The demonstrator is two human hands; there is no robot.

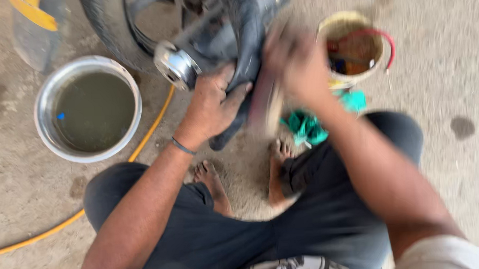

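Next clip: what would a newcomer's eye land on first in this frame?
Both hands at top centre: the left hand grips a black rubber inner tube beside a wheel's shiny metal hub, while the right hand is a motion blur. At left sits a round steel basin of murky water.
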